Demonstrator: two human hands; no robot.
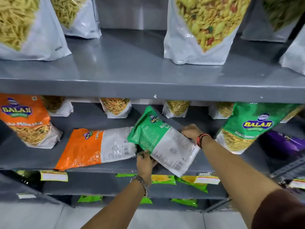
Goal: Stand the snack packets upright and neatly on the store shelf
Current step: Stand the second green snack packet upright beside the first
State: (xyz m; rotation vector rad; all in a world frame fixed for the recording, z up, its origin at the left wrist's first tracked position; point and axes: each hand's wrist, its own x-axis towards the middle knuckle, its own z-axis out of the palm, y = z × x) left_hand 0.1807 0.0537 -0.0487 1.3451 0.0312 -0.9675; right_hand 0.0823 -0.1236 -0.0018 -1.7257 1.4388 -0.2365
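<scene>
A green packet (162, 141) is being gripped, tilted, above the middle shelf (102, 166); the left hand (145, 162) is pinching its lower edge; the right hand (192, 132) is clasping its far side; an orange packet (97, 147) is lying flat beside it, not yet stood; two outer packets (247, 128) are already standing.

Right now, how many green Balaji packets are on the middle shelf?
2. One green packet is tilted between the left hand and right hand; another stands at the right. Others may be hidden behind.
</scene>
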